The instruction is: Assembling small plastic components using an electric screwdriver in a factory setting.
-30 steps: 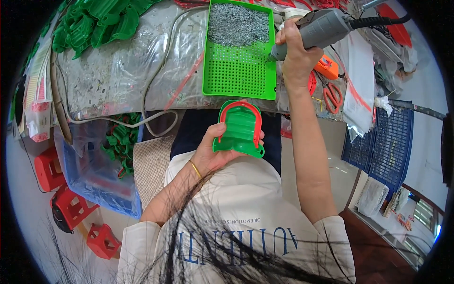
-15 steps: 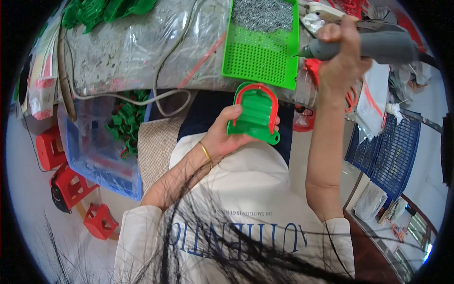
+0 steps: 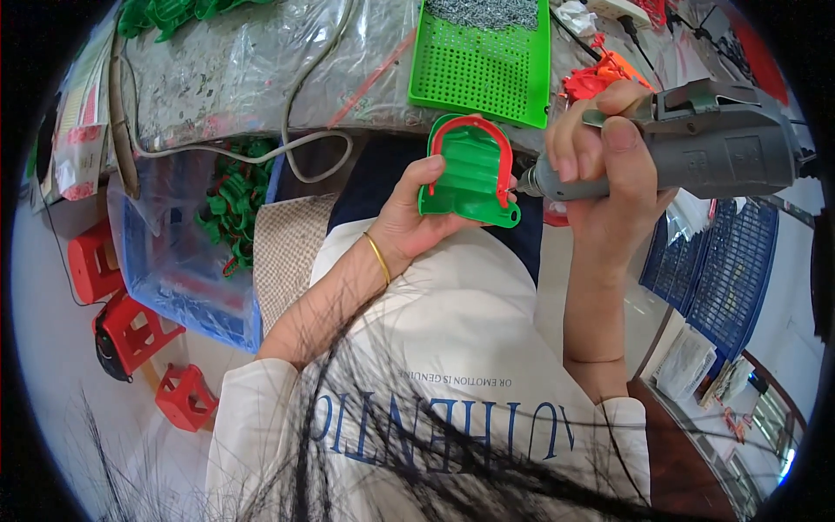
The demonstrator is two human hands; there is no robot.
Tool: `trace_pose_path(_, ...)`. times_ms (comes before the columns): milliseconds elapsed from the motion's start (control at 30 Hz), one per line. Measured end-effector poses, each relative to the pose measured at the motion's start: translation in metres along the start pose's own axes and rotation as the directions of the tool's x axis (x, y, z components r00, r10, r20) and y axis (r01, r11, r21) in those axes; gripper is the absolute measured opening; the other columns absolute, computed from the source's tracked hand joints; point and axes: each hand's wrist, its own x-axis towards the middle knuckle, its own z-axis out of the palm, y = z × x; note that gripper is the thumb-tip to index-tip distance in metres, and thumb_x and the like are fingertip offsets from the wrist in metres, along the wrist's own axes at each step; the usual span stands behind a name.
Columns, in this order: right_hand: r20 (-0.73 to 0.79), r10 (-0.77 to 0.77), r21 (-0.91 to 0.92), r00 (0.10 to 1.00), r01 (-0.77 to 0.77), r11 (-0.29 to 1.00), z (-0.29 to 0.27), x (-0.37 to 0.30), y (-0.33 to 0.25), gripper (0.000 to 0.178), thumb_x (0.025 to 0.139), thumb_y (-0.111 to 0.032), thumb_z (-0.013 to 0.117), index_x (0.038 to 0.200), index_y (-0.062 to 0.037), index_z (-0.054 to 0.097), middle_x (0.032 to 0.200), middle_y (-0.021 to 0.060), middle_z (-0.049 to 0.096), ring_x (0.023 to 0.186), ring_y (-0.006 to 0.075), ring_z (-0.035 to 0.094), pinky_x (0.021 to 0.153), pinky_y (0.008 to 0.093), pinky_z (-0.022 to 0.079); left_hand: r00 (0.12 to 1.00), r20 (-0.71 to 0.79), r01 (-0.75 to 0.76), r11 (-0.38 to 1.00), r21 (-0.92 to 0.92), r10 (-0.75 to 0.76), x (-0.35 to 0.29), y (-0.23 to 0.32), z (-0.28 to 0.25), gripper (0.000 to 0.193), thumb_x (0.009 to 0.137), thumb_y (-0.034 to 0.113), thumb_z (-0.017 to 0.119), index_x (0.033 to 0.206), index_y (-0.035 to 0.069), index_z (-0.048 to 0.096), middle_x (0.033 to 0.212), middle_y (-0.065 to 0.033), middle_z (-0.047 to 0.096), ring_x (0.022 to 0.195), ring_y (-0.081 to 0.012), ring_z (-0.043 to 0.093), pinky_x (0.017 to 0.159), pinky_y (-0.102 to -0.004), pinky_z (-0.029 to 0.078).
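My left hand (image 3: 416, 204) grips a curved green plastic part (image 3: 470, 170) by its left side and lower edge, in front of my body. A red U-shaped handle (image 3: 477, 126) lies over that part, its arms running down both sides. In my right hand (image 3: 609, 161) is a grey electric screwdriver (image 3: 713, 143), held level with its fingers wrapped round the body and lever. The tool's tip meets the handle's right end, close to the green part's right edge. Whether a screw sits on the tip is too small to tell.
A green perforated tray (image 3: 478, 74) with small metal screws (image 3: 487, 12) stands on the plastic-covered table (image 3: 226, 83). A grey cable (image 3: 300, 96) loops over its edge. Left is a blue crate (image 3: 187, 287) with green parts (image 3: 233, 209); red stools (image 3: 185, 396) stand beyond it.
My right hand has brought the screwdriver down and left, from beside the tray to the red handle's right end. My left hand and the green part have shifted slightly up in view.
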Motion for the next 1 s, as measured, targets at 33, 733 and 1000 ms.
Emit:
trace_pose_path(33, -0.011, 0.032, -0.092, 0.999, -0.033, 0.995, 0.001, -0.002, -0.001, 0.016, 0.083, -0.009, 0.060, 0.092, 0.0021, 0.054, 0.058, 0.0023, 0.045, 0.049, 0.0121, 0.046, 0.048, 0.0259, 0.037, 1.000, 0.000, 0.001, 1.000, 0.001, -0.001, 0.000, 0.000, -0.001, 0.070, 0.079, 0.039, 0.064, 0.132, 0.001, 0.039, 0.124, -0.0222, 0.052, 0.113, -0.0362, 0.052, 0.100, -0.0501, 0.040)
trace_pose_path(733, 0.183, 0.000, -0.069, 0.983, 0.013, 0.998, -0.011, -0.009, 0.006, 0.022, 0.087, -0.020, 0.059, 0.099, -0.0042, 0.051, 0.058, -0.0004, 0.044, 0.048, 0.0119, 0.044, 0.046, 0.0264, 0.034, 0.996, 0.091, 0.009, 0.979, -0.203, 0.010, 0.000, -0.003, -0.005, 0.068, 0.084, 0.047, 0.059, 0.134, 0.006, 0.039, 0.128, -0.0179, 0.050, 0.117, -0.0381, 0.049, 0.098, -0.0531, 0.041)
trace_pose_path(1000, 0.007, -0.002, -0.016, 1.000, 0.002, 1.000, -0.015, 0.039, -0.008, 0.020, 0.083, -0.015, 0.063, 0.094, -0.0038, 0.051, 0.056, -0.0009, 0.042, 0.050, 0.0105, 0.043, 0.047, 0.0246, 0.032, 0.996, 0.084, 0.017, 1.000, -0.021, -0.016, -0.001, -0.006, -0.004, 0.072, 0.083, 0.036, 0.064, 0.142, 0.015, 0.029, 0.127, -0.0195, 0.050, 0.115, -0.0365, 0.051, 0.100, -0.0526, 0.040)
